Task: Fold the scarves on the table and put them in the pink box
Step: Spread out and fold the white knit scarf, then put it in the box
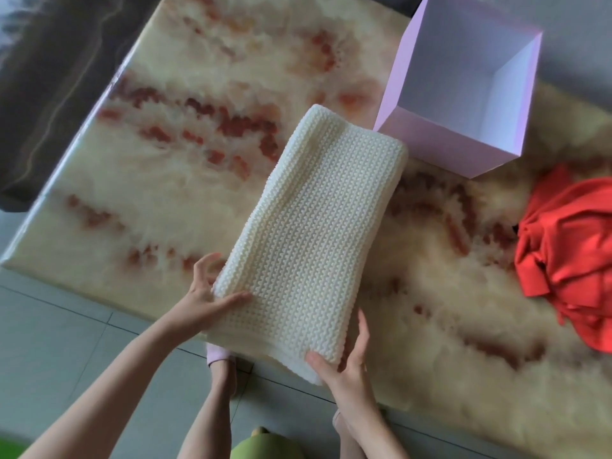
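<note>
A cream knitted scarf [314,233], folded into a long thick rectangle, lies over the near edge of the marble-patterned table [172,180], its far end close to the pink box [440,140]. My left hand [208,293] grips its near left corner, thumb on top and fingers underneath. My right hand [344,362] grips the near right corner the same way, thumb on the knit. The pink box stands open at the back right with a white inside and nothing visible in it. An orange-red scarf [569,253] lies crumpled at the table's right edge.
Grey tiled floor [66,342] runs along the near side of the table. My legs and a pink slipper [217,354] show below the scarf. A dark marbled surface [49,77] lies beyond the table's left edge.
</note>
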